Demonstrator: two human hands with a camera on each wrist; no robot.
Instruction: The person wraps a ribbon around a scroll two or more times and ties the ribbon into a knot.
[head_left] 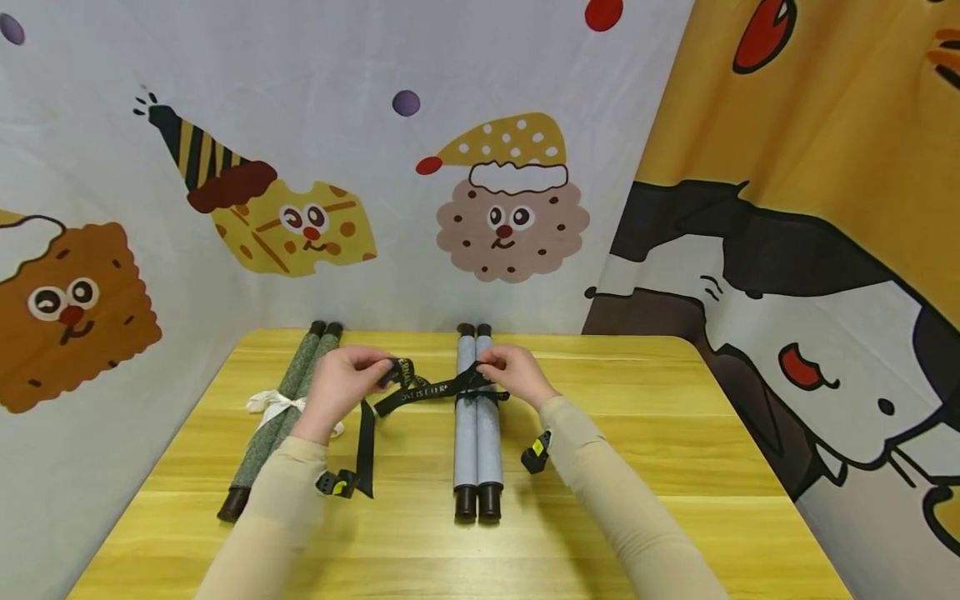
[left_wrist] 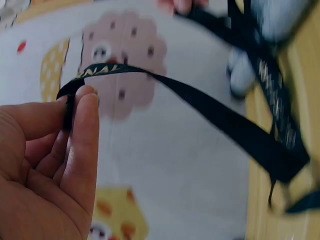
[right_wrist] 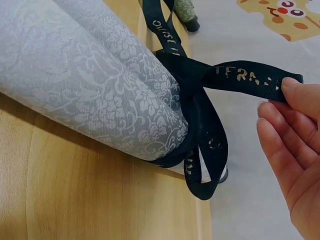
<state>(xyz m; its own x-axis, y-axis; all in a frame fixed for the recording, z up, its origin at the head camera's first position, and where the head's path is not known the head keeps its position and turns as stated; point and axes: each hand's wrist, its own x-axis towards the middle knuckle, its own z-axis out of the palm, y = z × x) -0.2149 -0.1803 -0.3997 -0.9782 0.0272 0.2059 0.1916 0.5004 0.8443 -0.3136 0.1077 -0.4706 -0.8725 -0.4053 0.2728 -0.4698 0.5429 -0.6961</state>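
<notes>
A pair of light blue floral scrolls [head_left: 477,450] with dark end knobs lies on the table, with a black ribbon [head_left: 427,390] wrapped around the middle. My left hand [head_left: 341,385] pinches one part of this ribbon left of the scrolls, its lettered strip arching away from the fingertips [left_wrist: 89,97]. Just above the scrolls, my right hand [head_left: 519,372] pinches another part between thumb and finger. In the right wrist view the ribbon [right_wrist: 245,77] stretches from the crossing on the scrolls to that hand, and a loop hangs below the crossing. A loose ribbon tail dangles beneath my left hand.
To the left lies a pair of green scrolls [head_left: 258,454] tied with a white ribbon [head_left: 272,403], partly hidden behind my left forearm. The wooden table [head_left: 645,467] meets a cartoon-printed curtain [head_left: 405,292] at its back edge.
</notes>
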